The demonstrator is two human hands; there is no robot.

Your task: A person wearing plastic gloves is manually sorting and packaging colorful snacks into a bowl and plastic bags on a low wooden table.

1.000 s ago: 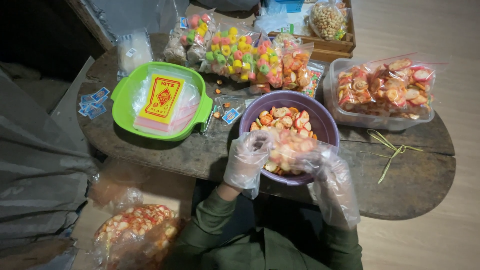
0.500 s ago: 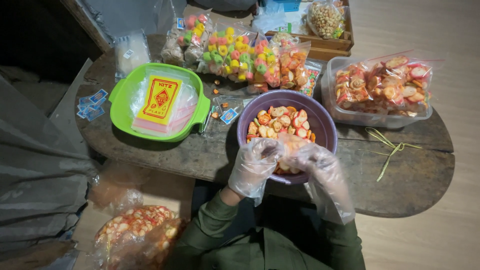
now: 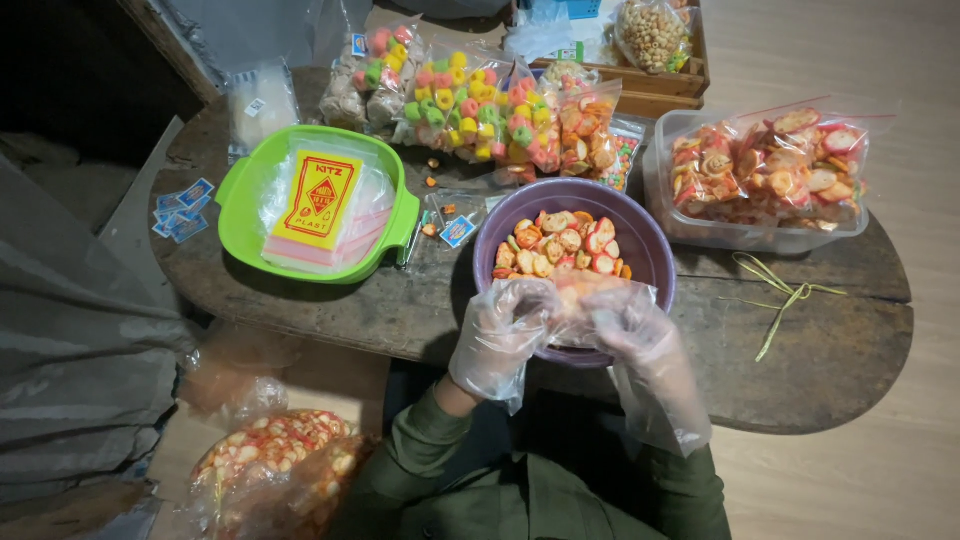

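Note:
Both my hands wear loose clear plastic gloves. My left hand point(image 3: 498, 330) and my right hand point(image 3: 632, 335) grip a small clear bag point(image 3: 578, 305) of orange and red snack pieces between them. The bag sits over the near rim of a purple bowl point(image 3: 652, 250), which holds more of the same round snacks point(image 3: 560, 245). Dark green sleeves cover my forearms below.
A green basin point(image 3: 240, 205) with a stack of clear bags and a yellow label stands at the left. Filled snack bags point(image 3: 480, 105) lie behind the bowl. A clear tub point(image 3: 690, 235) of packed bags is at the right. Green ties point(image 3: 785, 300) lie on the wooden table point(image 3: 820, 370). A big snack bag point(image 3: 265, 450) rests on the floor.
The bag between my hands has shifted slightly toward me at the bowl's near rim, and both hands have closed in on its top.

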